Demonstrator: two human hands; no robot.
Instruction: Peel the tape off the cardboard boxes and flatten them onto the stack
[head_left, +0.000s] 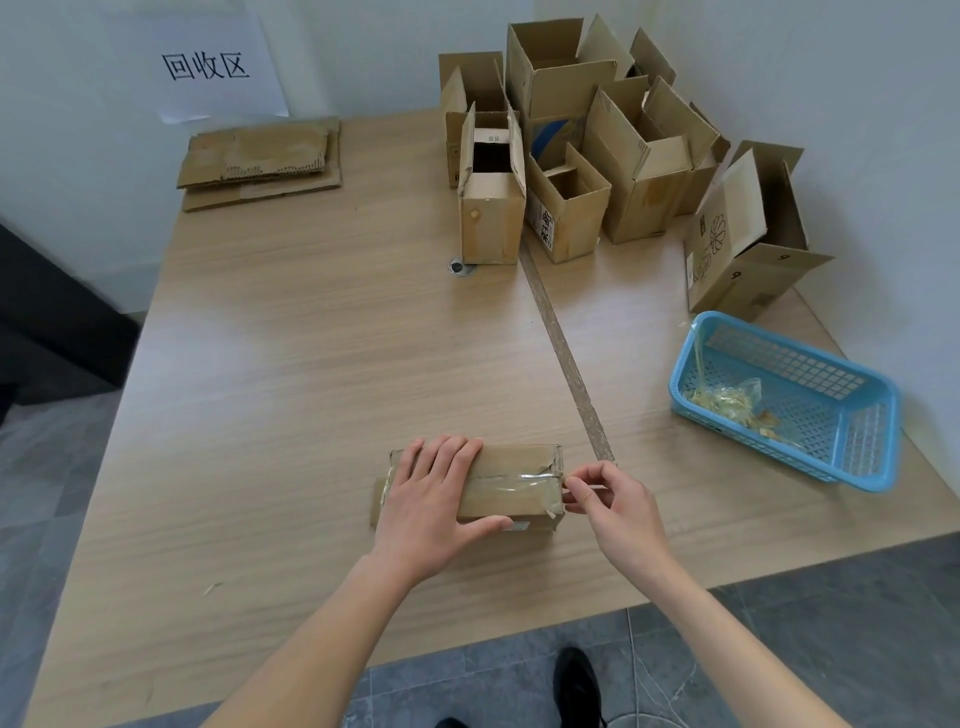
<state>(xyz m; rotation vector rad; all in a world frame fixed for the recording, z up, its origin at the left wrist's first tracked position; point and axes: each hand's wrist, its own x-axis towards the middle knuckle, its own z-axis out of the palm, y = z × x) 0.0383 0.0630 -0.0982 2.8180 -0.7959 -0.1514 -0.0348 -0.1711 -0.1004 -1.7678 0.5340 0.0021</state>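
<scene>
One closed box (511, 486), clear tape (511, 480) seemingly wrinkled.

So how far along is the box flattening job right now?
Early on. A few flattened pieces lie on the stack at the far left, and peeled tape sits in the blue basket. In hand: the left hand presses the taped box while the right hand pinches its tape end. Left: the upright boxes at the far right.

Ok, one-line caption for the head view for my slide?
Left hand steadies a taped cardboard box while the right hand pinches its tape end on the table.
</scene>
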